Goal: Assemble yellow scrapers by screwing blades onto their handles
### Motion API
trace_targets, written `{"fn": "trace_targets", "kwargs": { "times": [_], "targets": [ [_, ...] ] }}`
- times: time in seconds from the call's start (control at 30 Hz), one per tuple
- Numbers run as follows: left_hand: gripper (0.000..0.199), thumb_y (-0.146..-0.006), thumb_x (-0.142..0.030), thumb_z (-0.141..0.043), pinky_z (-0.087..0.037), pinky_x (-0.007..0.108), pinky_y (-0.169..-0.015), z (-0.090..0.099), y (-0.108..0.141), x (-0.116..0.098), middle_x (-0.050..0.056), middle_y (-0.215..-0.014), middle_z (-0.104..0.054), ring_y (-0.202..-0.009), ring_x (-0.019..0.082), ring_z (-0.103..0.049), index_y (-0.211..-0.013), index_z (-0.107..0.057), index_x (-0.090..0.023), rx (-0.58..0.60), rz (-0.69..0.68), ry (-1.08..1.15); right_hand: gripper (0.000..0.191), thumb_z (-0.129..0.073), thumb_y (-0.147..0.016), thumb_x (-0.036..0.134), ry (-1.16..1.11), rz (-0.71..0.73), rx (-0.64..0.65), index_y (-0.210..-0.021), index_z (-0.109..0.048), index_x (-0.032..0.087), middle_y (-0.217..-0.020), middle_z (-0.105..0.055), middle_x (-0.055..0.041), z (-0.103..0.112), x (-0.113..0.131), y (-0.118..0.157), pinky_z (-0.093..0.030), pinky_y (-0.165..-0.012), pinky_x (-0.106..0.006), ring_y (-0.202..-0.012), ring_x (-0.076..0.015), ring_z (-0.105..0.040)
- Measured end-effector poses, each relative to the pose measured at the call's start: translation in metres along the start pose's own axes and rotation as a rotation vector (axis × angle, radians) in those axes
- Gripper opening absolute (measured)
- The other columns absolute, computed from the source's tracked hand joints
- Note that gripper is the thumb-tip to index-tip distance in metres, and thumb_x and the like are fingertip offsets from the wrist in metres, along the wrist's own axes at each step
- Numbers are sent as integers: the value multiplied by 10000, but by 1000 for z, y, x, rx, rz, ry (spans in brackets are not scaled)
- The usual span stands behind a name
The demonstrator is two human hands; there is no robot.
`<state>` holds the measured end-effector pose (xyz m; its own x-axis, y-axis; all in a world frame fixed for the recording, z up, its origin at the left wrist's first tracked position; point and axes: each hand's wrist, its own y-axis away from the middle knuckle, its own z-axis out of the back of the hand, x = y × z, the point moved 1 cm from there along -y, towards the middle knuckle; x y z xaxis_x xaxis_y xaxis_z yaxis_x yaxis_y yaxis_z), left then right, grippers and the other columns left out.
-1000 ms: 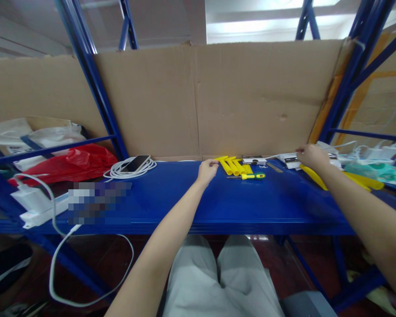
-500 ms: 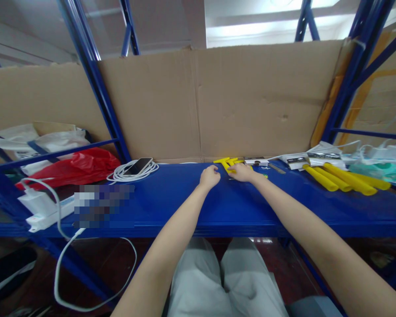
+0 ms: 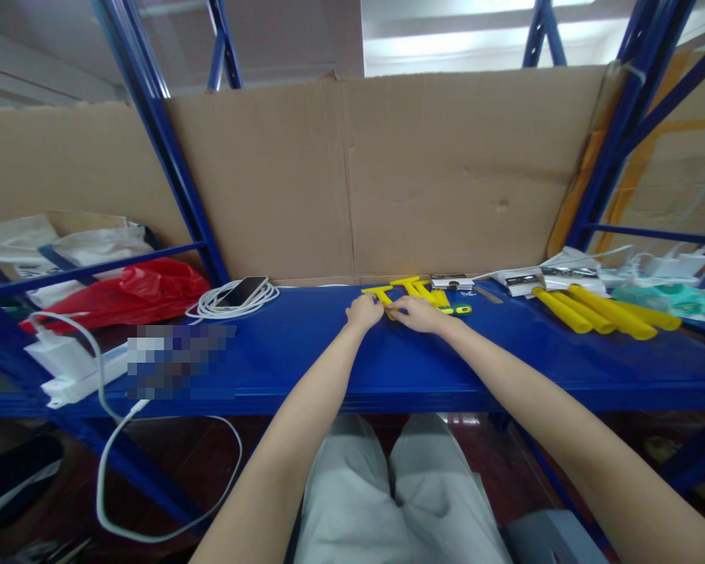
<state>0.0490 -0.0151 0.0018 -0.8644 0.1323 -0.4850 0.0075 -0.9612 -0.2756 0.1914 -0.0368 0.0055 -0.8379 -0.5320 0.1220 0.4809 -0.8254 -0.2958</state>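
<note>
A yellow T-shaped plastic piece (image 3: 378, 292) stands out between my two hands over the blue shelf top (image 3: 305, 345). My left hand (image 3: 364, 312) is closed on its left side, fingers curled round it. From the other side my right hand (image 3: 414, 313) pinches the same piece near its lower end; the fingertips partly hide it. Just behind my right hand lie several similar yellow T-shaped pieces (image 3: 424, 291). Beside that hand rests a green and yellow tool handle (image 3: 458, 310), perhaps a screwdriver's, its other end hidden.
Several yellow tubes (image 3: 605, 311) lie at the right, with white packets (image 3: 522, 282) behind them. A flat metal strip (image 3: 487, 294) is near the back. On the left are a phone (image 3: 244, 291) on a coiled white cable, a power strip (image 3: 74, 380) and a red bag (image 3: 135, 291). Cardboard (image 3: 435, 180) walls the back.
My right hand has drawn a yellow T-shaped piece left and toward me, away from the others. My left hand has closed on it. The tool handle now shows more.
</note>
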Motion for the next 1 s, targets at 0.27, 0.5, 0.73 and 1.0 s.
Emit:
{"fn": "trace_targets", "kwargs": {
  "times": [0.27, 0.5, 0.73, 1.0],
  "targets": [
    [392, -765, -383, -575, -416, 410, -922, 3, -2, 8, 80, -1172, -651, -1138, 270, -563, -1130, -608, -245, 9, 70, -45, 321, -393, -915, 245, -161, 63, 27, -998, -700, 202, -1057, -699, -43, 2, 7, 1, -445, -880, -294, -965, -190, -627],
    [423, -746, -276, -606, -441, 300, -880, 9, 1, 6, 147, -1195, -626, -1117, 257, -580, -1153, -588, -163, 37, 13, -145, 254, -473, -832, 197, 131, -251, -63, -896, -718, 202, -997, -711, -69, 24, -34, 9, -448, -804, -287, -963, -221, -633],
    [524, -713, -285, -589, -405, 409, -929, 29, 18, -7, 178, -1237, -586, -1150, 317, -543, -1224, -545, -178, 189, 50, -351, 223, -597, -766, 314, 130, -491, 43, -915, -733, 218, -883, -722, -63, 42, -78, 29, -459, -711, -252, -834, -196, -654],
    [549, -794, -185, -461, -406, 393, -944, 15, 19, -9, 186, -1336, -481, -1210, 299, -472, -1340, -452, -131, 138, -171, -385, 296, -646, -724, 454, 80, -473, 108, -887, -742, 226, -840, -716, -56, 34, -92, 31, -466, -719, -274, -800, -196, -648]
  ]
}}
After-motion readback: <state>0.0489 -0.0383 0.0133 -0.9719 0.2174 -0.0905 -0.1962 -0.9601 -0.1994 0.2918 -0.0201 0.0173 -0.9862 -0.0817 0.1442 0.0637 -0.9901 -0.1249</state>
